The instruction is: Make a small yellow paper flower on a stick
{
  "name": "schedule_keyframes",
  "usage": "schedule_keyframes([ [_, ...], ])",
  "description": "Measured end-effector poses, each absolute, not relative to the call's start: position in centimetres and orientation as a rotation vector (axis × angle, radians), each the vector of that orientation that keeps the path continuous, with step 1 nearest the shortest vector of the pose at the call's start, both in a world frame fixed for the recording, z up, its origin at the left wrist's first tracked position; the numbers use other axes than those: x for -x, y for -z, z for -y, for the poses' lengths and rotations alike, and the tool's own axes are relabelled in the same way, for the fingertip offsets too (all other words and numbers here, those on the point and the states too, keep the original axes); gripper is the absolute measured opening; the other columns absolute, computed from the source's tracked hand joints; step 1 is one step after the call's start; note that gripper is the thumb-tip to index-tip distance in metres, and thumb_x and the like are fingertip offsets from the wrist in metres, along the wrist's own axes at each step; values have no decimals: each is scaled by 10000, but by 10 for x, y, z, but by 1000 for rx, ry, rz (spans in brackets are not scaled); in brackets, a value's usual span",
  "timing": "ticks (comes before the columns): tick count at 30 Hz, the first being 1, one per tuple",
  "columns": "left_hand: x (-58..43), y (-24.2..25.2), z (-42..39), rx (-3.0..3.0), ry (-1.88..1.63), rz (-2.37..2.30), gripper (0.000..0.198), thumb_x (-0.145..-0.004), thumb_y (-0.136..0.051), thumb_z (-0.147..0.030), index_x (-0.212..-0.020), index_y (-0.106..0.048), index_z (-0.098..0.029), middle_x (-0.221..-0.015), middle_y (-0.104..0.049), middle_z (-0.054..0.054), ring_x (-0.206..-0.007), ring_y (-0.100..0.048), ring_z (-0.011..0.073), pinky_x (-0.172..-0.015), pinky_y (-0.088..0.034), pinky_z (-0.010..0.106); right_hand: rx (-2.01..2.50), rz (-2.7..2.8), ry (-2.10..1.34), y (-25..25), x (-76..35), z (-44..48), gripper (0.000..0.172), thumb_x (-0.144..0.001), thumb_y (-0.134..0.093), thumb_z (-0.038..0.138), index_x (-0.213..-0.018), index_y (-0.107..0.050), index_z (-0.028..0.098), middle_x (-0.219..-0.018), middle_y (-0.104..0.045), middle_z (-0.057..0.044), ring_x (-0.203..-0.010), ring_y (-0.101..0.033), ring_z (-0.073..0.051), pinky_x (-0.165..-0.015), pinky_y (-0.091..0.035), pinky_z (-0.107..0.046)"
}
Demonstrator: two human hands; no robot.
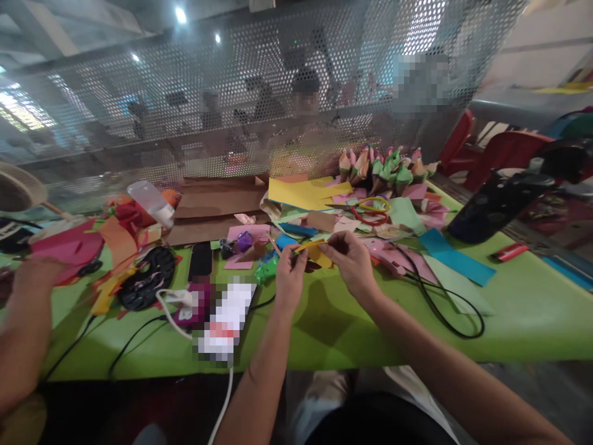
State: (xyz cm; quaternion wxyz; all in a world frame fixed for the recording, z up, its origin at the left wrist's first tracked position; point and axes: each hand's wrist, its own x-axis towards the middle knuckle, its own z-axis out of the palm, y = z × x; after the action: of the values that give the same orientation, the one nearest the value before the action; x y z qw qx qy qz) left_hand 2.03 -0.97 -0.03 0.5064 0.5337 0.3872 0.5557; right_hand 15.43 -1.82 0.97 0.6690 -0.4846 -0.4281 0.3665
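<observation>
My left hand [291,272] pinches one end of a strip of yellow paper [317,250], held just above the green table [333,346]. My right hand [353,262] grips the paper's other side between thumb and fingers. A thin stick [275,245] shows by the left fingertips; whether they hold it I cannot tell. Close to my left hand lies a crumpled green wrapper [267,268]. Just right of my right hand is a pink glue gun [388,256] with a black cord. Scissors [370,211] with red and yellow handles lie behind, on paper scraps.
At the left edge another person's hand [39,272] reaches over pink paper. Two phones, a purple power adapter [197,304] and a yellow glue gun [115,289] lie left. Behind are brown paper and several paper cones [393,170] before a perforated metal screen. A black bottle [498,207] is at right.
</observation>
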Motion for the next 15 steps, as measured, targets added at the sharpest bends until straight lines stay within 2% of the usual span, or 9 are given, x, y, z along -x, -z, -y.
schedule_keyframes([
  [5, -20, 1, 9, -1293, -1322, -924, 430, -798, -720, -591, -912, -566, -205, -730, -642, -23, -618, -691, 152, -574, -575, 259, 1116, 961, -870, -9, -157, 18, 395, -620, -834, 484, -745, -558, 230, -569, -475, 66, -524, -424, -117, -465, -334, -245],
  [11, -20, 4, 8, -1286, -1310, -911, 417, -803, -720, -581, -911, -563, -210, -741, -656, -17, -609, -698, 160, -556, -567, 261, 1080, 966, -872, -9, -158, 16, 390, -620, -833, 464, -725, -533, 236, -600, -503, 58, -528, -442, -115, -455, -349, -242],
  [15, -20, 4, 7, -1293, -1305, -912, 411, -811, -712, -582, -915, -563, -213, -736, -650, -18, -608, -691, 160, -549, -563, 262, 1053, 941, -851, -11, -158, 15, 434, -569, -880, 461, -738, -552, 234, -623, -525, 54, -563, -478, -121, -488, -388, -246],
])
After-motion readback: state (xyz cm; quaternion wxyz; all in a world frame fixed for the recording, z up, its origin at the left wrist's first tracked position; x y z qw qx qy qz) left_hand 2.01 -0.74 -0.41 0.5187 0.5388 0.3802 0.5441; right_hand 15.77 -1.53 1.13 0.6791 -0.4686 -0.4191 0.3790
